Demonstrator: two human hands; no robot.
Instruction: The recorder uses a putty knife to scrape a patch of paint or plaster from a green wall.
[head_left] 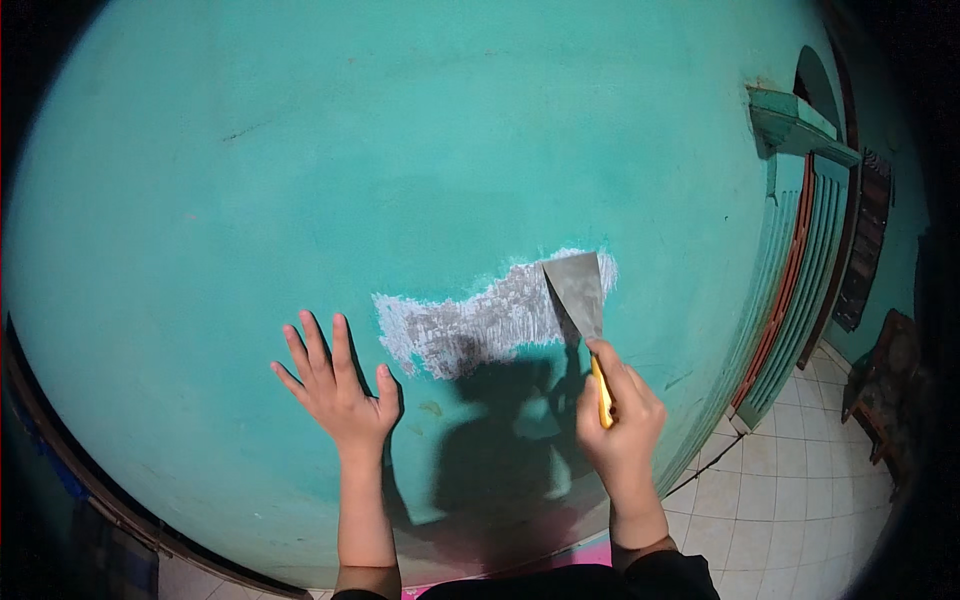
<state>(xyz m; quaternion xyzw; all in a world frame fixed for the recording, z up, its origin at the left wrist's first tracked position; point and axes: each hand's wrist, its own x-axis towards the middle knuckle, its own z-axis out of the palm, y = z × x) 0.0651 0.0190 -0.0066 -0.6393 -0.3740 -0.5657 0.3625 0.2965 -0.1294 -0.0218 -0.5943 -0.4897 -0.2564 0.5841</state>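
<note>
- The wall (pixel 450 180) fills most of the view, turquoise, with a few faint marks and a pink band (pixel 598 552) low down near the person's body.
- The floor (pixel 780 470), in pale square tiles, shows at the lower right.
- A fluted turquoise pillar (pixel 800 270) with a reddish-brown vertical strip stands at the right.
- A dark shadow (pixel 490 450) falls on the wall between the forearms.
- A rough patch (pixel 455 325), ragged at its edges, runs across the wall between and above the hands; it is whitish with grey areas and many short streaks.
- The left hand (pixel 345 400) is unclenched and holds nothing, fingers spread, and appears to lie flat against the wall just left of the patch.
- The right hand (pixel 630 410) is wrapped around the scraper's handle.
- The scraper (pixel 590 312) is at the patch's right end, its flared grey metal blade pointing up over the whitish area, its yellow handle below; whether the blade's edge touches the wall cannot be told.
</note>
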